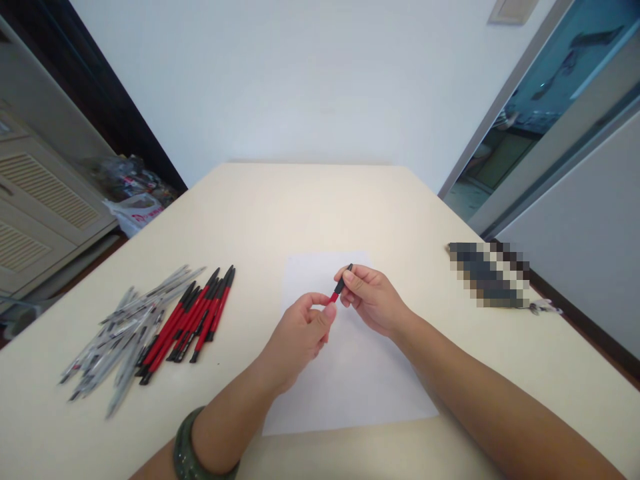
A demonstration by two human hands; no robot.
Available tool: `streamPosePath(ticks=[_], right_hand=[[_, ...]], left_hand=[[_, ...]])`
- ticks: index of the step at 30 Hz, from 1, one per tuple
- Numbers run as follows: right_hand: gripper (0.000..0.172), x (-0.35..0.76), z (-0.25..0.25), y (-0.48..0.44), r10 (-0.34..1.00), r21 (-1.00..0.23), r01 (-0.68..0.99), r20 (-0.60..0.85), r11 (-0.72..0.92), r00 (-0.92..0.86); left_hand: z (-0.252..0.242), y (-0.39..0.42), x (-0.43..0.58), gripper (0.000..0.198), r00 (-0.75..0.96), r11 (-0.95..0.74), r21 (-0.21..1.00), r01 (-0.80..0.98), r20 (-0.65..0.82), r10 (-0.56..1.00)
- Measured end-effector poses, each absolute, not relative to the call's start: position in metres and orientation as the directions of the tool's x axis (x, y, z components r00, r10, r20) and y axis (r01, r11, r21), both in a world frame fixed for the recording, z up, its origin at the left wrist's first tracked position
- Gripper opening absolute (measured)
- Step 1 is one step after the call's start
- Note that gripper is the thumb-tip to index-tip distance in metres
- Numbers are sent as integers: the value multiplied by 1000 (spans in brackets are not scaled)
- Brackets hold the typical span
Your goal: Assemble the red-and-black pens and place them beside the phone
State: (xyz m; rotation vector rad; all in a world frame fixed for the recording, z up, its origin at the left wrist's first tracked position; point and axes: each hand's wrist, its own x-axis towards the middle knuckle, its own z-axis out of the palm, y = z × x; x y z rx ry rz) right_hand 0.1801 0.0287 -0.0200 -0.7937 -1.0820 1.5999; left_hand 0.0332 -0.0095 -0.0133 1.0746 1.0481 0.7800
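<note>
Over a white sheet of paper (345, 387), both hands grip one red pen (339, 288) with a black grip section and tip. My left hand (306, 327) pinches its red barrel between thumb and fingers, and most of the barrel is hidden there. Thumb and index finger of my right hand (373, 297) close on the black front part, whose dark tip points up and away. Left of the paper lies a pile of red pens (193, 313) with black ends. Beside it is a loose heap of clear, thin pens or refills (125, 333).
The cream table (315, 207) meets a white wall at its far edge. At the right lies a pixelated dark object (487, 277) with a small key-ring-like attachment (545, 307). Plastic bags (135, 210) stand on the floor past the left edge, near a louvred cabinet (45, 193).
</note>
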Motion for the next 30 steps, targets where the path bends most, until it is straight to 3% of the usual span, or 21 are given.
streamPosePath(ticks=[4,8,15,19,25,30], right_hand=[[18,180,-20,28,960,-925,-368,17,-91,-279],[18,180,-22,29,960,-926,-368,18,-89,-278],[20,180,-22,28,962,-934,-346,7,-92,-274],[20,180,-24,29,961,-938,-337,17,-80,-276],[20,179,-26,29,960,-936,-340,11,-88,-279],[21,178,-25,29,959,-936,-340,7,-94,-284]], left_hand=[[-14,-8,32,19,316,268,963,7,-257,913],[-16,-9,33,32,314,257,966,25,-252,916],[-15,-8,33,21,332,275,961,-6,-257,908],[-16,-8,33,31,340,272,962,-22,-249,907],[-16,-7,32,21,357,283,959,-24,-256,898],[-16,-7,32,30,355,254,967,-16,-232,906]])
